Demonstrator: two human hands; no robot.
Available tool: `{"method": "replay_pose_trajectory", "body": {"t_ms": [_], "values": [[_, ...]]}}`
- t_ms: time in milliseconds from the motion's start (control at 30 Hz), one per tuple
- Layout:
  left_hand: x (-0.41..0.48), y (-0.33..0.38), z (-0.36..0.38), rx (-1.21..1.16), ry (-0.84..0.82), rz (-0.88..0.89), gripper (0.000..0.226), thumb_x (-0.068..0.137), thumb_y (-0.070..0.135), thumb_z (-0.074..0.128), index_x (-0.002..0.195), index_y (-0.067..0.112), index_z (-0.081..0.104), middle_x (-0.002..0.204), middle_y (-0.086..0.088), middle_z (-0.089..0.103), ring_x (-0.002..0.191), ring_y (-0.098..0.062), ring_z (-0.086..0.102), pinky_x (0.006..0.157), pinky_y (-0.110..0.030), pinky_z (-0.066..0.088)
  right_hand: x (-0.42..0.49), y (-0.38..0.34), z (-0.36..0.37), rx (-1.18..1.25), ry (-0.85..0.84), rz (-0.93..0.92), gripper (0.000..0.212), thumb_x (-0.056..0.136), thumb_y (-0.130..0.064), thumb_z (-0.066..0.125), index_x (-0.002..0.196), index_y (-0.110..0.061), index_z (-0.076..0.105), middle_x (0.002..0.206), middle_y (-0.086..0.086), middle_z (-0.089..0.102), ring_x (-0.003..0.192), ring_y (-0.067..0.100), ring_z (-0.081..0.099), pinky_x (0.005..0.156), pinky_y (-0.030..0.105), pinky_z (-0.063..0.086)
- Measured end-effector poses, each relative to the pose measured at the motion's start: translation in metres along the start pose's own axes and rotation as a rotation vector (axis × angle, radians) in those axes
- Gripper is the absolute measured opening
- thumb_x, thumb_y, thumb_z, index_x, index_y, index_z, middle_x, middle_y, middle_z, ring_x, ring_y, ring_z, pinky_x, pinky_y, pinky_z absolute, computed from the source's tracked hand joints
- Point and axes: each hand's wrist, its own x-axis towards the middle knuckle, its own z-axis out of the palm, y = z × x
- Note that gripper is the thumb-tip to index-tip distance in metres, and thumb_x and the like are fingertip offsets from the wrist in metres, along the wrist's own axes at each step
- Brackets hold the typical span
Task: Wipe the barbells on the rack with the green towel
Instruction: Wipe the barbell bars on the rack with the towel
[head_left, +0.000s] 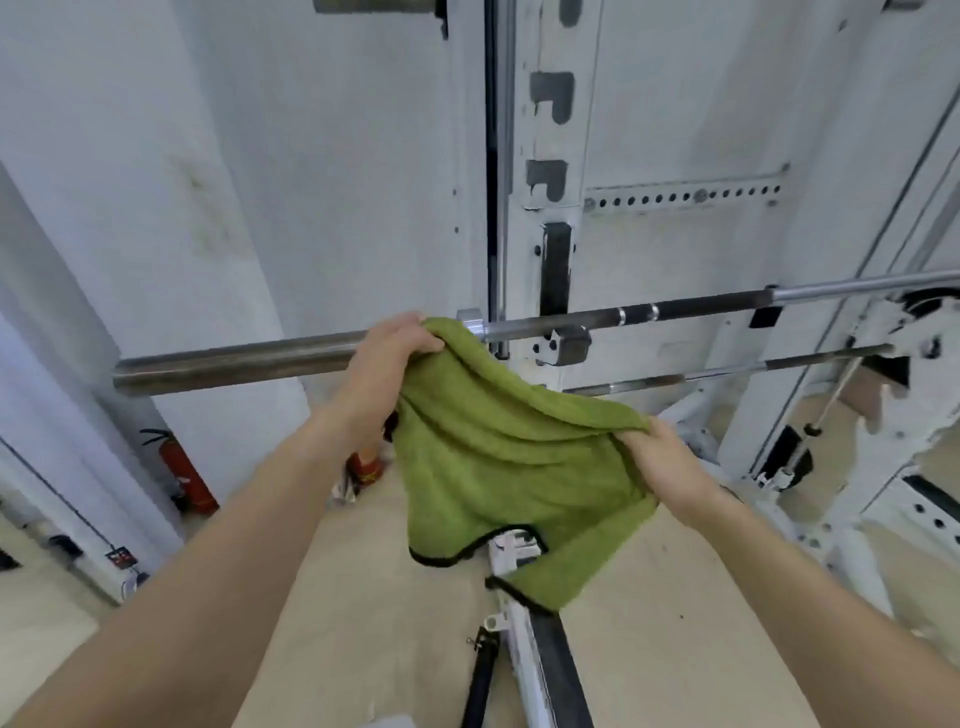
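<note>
A green towel (498, 467) with a black hem hangs spread between my two hands in the middle of the head view. My left hand (387, 364) grips its upper left corner right at the thick steel sleeve of the barbell (234, 364), near the collar. My right hand (660, 457) holds the towel's right edge, lower and in front of the rack. The barbell's thinner shaft (675, 309) runs right across the white rack upright (550, 208). A second, thinner bar (727, 371) lies lower at the right.
The white rack's base rail (524, 649) runs along the beige floor under the towel. A red fire extinguisher (187, 473) stands by the white wall at the left, another red object behind my left wrist. White rack frame parts (909, 467) stand at the right.
</note>
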Motion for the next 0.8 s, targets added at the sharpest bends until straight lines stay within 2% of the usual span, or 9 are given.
{"method": "replay_pose_trajectory", "body": {"t_ms": [200, 333, 400, 467, 533, 600, 667, 733, 800], "values": [[0.074, 0.051, 0.077, 0.163, 0.075, 0.093, 0.011, 0.064, 0.025, 0.052, 0.072, 0.019, 0.049, 0.073, -0.001, 0.046, 0.071, -0.02, 0.044, 0.064, -0.034, 0.034, 0.025, -0.055, -0.099, 0.042, 0.263, -0.14, 0.021, 0.088, -0.019, 0.063, 0.099, -0.002, 0.059, 0.095, 0.014, 0.064, 0.089, 0.026, 0.063, 0.079, 0.036, 0.049], [0.122, 0.08, 0.127, 0.29, 0.285, 0.201, 0.011, 0.091, 0.019, 0.049, 0.101, 0.017, 0.053, 0.084, 0.008, 0.053, 0.086, -0.019, 0.051, 0.063, -0.029, 0.036, 0.086, -0.095, -0.158, 0.136, 0.352, -0.163, 0.039, 0.07, -0.037, 0.059, 0.101, -0.014, 0.059, 0.103, 0.005, 0.063, 0.096, 0.024, 0.061, 0.086, 0.037, 0.047], [0.142, 0.078, 0.153, 0.572, 0.371, 0.329, 0.025, 0.093, 0.015, 0.046, 0.117, 0.012, 0.052, 0.1, 0.0, 0.058, 0.094, -0.026, 0.053, 0.073, -0.034, 0.041, 0.125, -0.109, -0.177, 0.124, 0.317, -0.189, 0.039, 0.076, -0.037, 0.056, 0.108, -0.016, 0.057, 0.105, 0.003, 0.063, 0.101, 0.024, 0.06, 0.091, 0.039, 0.046], [0.158, 0.057, 0.186, 1.108, 0.425, 0.442, 0.039, 0.09, 0.011, 0.047, 0.129, 0.006, 0.05, 0.126, -0.013, 0.054, 0.11, -0.034, 0.051, 0.084, -0.043, 0.044, 0.164, -0.104, -0.18, -0.114, 0.258, -0.21, 0.037, 0.091, -0.03, 0.05, 0.125, -0.015, 0.048, 0.115, 0.006, 0.056, 0.113, 0.028, 0.055, 0.092, 0.038, 0.042], [0.168, 0.02, 0.224, 1.443, 0.335, 0.509, 0.048, 0.089, 0.016, 0.049, 0.135, 0.002, 0.047, 0.14, -0.018, 0.045, 0.122, -0.037, 0.045, 0.098, -0.045, 0.04, 0.193, -0.076, -0.171, -0.582, 0.145, -0.179, 0.064, 0.092, -0.029, 0.052, 0.149, -0.014, 0.027, 0.143, 0.013, 0.041, 0.134, 0.034, 0.039, 0.104, 0.044, 0.038], [0.173, -0.022, 0.257, 1.524, 0.106, 0.437, 0.059, 0.096, 0.036, 0.045, 0.147, 0.007, 0.036, 0.143, -0.015, 0.046, 0.125, -0.036, 0.047, 0.101, -0.046, 0.039, 0.204, -0.037, -0.159, -0.937, -0.034, -0.258, 0.087, 0.087, -0.039, 0.054, 0.158, -0.017, 0.009, 0.158, 0.012, 0.023, 0.144, 0.034, 0.022, 0.115, 0.048, 0.028], [0.181, -0.055, 0.275, 1.51, -0.081, 0.323, 0.072, 0.094, 0.064, 0.04, 0.15, 0.019, 0.032, 0.135, -0.01, 0.054, 0.118, -0.035, 0.053, 0.093, -0.045, 0.044, 0.214, 0.001, -0.163, -1.108, -0.103, -0.503, 0.089, 0.08, -0.051, 0.055, 0.156, -0.02, 0.02, 0.158, 0.009, 0.026, 0.145, 0.032, 0.021, 0.117, 0.046, 0.025], [0.187, -0.068, 0.275, 1.545, -0.081, 0.323, 0.076, 0.082, 0.076, 0.046, 0.139, 0.025, 0.044, 0.12, -0.005, 0.061, 0.106, -0.029, 0.059, 0.085, -0.041, 0.05, 0.228, 0.022, -0.18, -1.202, -0.039, -0.733, 0.089, 0.075, -0.054, 0.063, 0.151, -0.02, 0.032, 0.151, 0.006, 0.038, 0.136, 0.031, 0.037, 0.11, 0.045, 0.034], [0.194, -0.066, 0.269, 1.562, -0.054, 0.308, 0.059, 0.079, 0.065, 0.057, 0.121, 0.023, 0.053, 0.104, -0.001, 0.063, 0.093, -0.026, 0.063, 0.073, -0.039, 0.054, 0.247, 0.025, -0.191, -1.264, 0.016, -0.841, 0.079, 0.075, -0.051, 0.066, 0.144, -0.019, 0.043, 0.138, 0.005, 0.05, 0.117, 0.03, 0.055, 0.101, 0.044, 0.041]]}}
